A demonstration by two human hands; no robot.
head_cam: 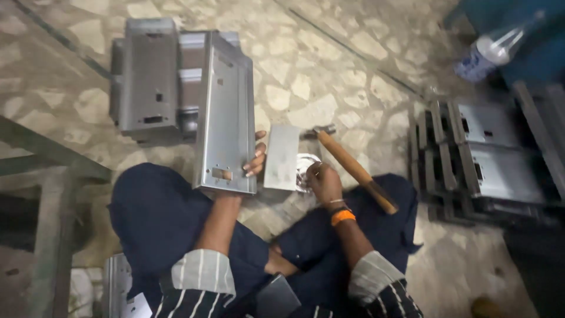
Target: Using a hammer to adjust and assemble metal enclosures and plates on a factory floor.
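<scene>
We're sat cross-legged on a floor [329, 65] of pale, irregular stone chips w/ dark joints. Left hand [254, 159] props a folded sheet-metal channel panel [226, 118] upright, fingers curled round its edge. Just right of the panel: a flat grey metal block [281, 156]. Right hand [323, 182] pinches something small beside it; can't tell what. Wooden-handled hammer [356, 171] lies beyond that hand.

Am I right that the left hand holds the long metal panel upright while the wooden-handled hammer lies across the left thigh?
Not quite. The left hand does hold the long metal panel upright, but the wooden-handled hammer lies beside the right hand, its handle end over the right thigh, not the left. The head view shows this.
</scene>
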